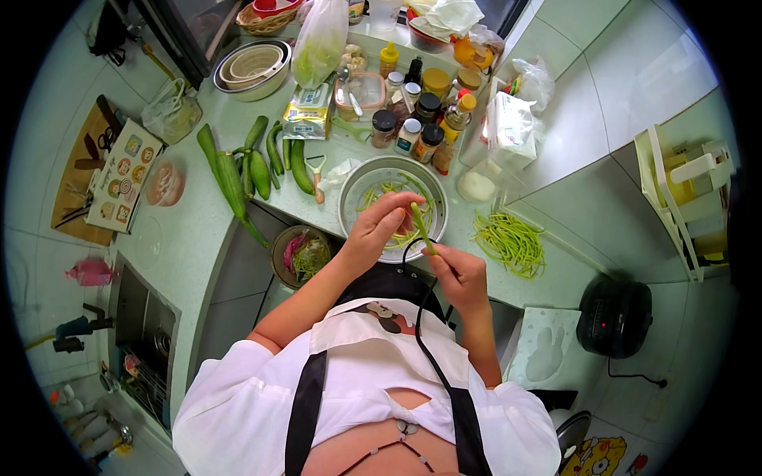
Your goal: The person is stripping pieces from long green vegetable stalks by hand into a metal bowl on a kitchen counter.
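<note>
Above the near rim of a round metal basin (343, 214), a slender green bean (421, 222) is held upright at a slant between both hands. My left hand (381, 226) is closed, its fingertips pinching the upper end. Lower down, my right hand (456, 274) grips the other end between thumb and fingers. Short green pieces (389, 190) lie scattered in the basin. To the right of the basin, a loose pile of long green beans (512, 244) rests on the counter.
Green gourds and cucumbers (230, 178) lie left of the basin, with a peeler (318, 181) beside them. A scrap bin (302, 252) sits below the counter edge. Jars and bottles (429, 107) crowd the back. A sink (147, 317) is at left, a black cooker (615, 317) at right.
</note>
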A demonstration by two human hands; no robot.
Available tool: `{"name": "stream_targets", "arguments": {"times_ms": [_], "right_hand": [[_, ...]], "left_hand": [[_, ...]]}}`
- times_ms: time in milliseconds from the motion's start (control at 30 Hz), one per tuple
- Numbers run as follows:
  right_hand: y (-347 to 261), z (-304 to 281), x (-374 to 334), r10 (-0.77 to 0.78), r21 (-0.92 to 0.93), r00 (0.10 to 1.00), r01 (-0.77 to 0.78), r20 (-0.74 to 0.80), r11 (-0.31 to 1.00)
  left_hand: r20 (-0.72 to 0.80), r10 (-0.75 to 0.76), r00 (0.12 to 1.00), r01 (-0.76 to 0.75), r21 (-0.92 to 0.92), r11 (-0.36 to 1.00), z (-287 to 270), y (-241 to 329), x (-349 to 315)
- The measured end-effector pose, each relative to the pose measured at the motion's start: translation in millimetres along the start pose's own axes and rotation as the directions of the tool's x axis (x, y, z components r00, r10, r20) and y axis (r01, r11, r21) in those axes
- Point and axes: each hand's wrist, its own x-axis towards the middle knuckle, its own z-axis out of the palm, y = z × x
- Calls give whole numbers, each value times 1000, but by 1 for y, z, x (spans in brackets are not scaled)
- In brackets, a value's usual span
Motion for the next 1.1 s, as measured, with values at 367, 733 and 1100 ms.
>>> {"name": "stream_targets", "arguments": {"times_ms": [367,733,1100], "right_hand": [[1,-3,4,-85,-200,996,91,37,976],[5,-9,5,20,-83,1000,-21,-14,996],[6,1,6,81,-9,996,-82,-43,997]], "left_hand": [[-19,24,1000,-19,216,976,-1,-19,-1],[-134,-51,990,63,92,994,-5,-23,-1],[-290,45,956,40,283,958,-7,-18,-5]]}}
